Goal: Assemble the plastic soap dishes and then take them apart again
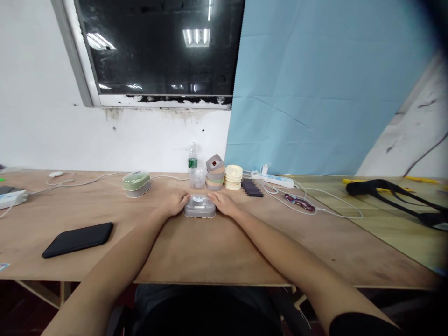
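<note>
A small grey lidded container [199,210] with a see-through top and a pale label sits flat on the wooden table in front of me. My left hand [177,204] presses against its left side, fingers closed round the far corner. On the opposite side my right hand [223,204] grips it in the same way, with fingertips at the lid's edge. Some fingers of both hands are hidden. Just behind it stand a see-through plastic cup [197,178], a stack of coloured tubs [214,179] with a tilted grey one on top, and stacked cream lids [233,177].
A green-topped container [136,184] stands to the left, with a black phone-like slab [79,239] nearer me. Behind the cup is a bottle [192,158]. On the right lie a power strip [278,180], white cables, a dark red coiled thing [299,203] and a black strap-like frame [395,196].
</note>
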Motion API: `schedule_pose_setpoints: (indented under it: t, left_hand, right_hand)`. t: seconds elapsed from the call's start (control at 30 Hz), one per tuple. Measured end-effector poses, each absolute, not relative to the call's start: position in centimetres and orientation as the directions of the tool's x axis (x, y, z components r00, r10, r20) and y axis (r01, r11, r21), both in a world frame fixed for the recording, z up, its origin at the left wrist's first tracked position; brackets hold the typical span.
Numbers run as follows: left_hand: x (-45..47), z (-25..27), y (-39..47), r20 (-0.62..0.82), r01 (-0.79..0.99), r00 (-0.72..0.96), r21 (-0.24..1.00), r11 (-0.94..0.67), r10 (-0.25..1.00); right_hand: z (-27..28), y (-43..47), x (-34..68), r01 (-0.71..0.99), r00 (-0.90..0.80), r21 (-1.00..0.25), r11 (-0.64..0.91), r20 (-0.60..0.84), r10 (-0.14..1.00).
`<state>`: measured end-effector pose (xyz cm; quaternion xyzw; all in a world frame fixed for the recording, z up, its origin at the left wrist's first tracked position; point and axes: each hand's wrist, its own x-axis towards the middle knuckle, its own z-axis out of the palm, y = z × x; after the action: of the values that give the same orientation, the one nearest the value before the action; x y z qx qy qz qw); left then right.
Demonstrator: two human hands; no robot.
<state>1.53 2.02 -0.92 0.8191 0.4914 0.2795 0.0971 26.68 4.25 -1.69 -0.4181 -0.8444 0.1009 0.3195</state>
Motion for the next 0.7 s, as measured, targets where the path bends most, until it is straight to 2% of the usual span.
schedule_pose_setpoints:
  t: [0.2,0.43,0.7]
  left_hand:
    - [1.61,-0.8,1.77,0.361,0.791,0.362,0.37,-0.488,0.86]
    - [1.65,-0.91,1.92,0.376,0.765,0.346,0.418,-0.49,0.86]
    - [1.41,-1.25,2.5,0.361,0.755,0.324,0.458,-0.469,0.874]
  right_hand:
    - [-1.85,4.03,26.76,0.644,-0.445,-0.416,0.641,0.478,0.757]
    - [-1.71,4.14,26.92,0.626,-0.471,-0.409,0.664,0.48,0.74]
    - [-2.15,4.53,26.77,0.59,-0.441,-0.485,0.645,0.476,0.761]
